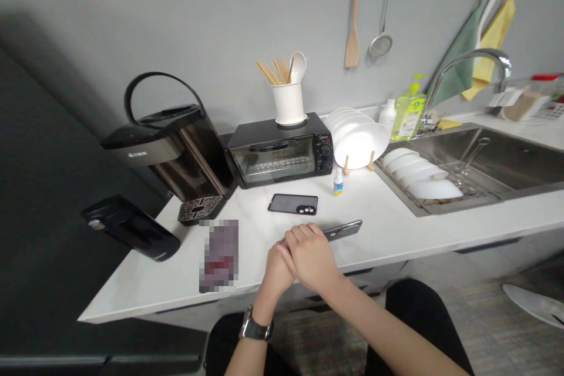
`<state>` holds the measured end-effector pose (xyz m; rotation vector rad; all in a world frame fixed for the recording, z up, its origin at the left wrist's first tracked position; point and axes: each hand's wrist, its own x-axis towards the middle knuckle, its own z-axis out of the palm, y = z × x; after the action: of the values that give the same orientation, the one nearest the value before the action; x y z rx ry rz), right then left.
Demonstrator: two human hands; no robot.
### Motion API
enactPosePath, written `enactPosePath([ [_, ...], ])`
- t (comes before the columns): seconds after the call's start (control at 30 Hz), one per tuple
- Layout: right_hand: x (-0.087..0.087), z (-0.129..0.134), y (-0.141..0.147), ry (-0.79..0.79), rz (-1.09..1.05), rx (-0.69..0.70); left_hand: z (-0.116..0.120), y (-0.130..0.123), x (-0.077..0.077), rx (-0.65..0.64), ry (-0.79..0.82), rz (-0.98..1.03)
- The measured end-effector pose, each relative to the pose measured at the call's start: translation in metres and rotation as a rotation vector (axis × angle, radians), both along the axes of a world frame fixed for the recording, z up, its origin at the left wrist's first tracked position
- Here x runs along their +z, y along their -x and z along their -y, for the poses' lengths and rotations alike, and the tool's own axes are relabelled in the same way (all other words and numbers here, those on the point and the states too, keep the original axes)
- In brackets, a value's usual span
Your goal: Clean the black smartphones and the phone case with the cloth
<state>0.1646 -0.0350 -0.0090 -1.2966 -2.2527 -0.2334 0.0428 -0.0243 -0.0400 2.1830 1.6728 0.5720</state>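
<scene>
A grey wall backs a white table [388,229] that runs from a dark hot-water dispenser [176,153] on the left to a steel sink [497,158] on the right, with a black toaster oven [277,150] against the wall and a white cup of chopsticks [288,100] on top of it. Near the table's front edge the right hand [312,255] lies over the left hand [275,273], both closed together around one end of a dark phone [343,229], whose other end sticks out to the right, tilted on its long edge as if gripped for steadiness. The right hand's fingers [302,235] are curled and pressed together over the phone; the left hand's fingers are hidden beneath, so I cannot tell how they lie. A second phone [293,204] lies flat, camera side up, just behind the hands, and a small dropper bottle [338,183] stands upright near the oven, beside a rack of white plates [359,141]. A blurred-out dark object [219,255] lies to the left of the hands. Bare table shows to the right of the hands up to the sink rim, while the front edge is close below the wrists.
</scene>
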Motion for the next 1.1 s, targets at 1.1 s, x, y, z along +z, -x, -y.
enactPosePath([
  [1.1, 0.009, -0.011, -0.021, 0.047, 0.017, -0.171, 0.001, -0.003, 0.011, -0.046, -0.001, 0.134],
])
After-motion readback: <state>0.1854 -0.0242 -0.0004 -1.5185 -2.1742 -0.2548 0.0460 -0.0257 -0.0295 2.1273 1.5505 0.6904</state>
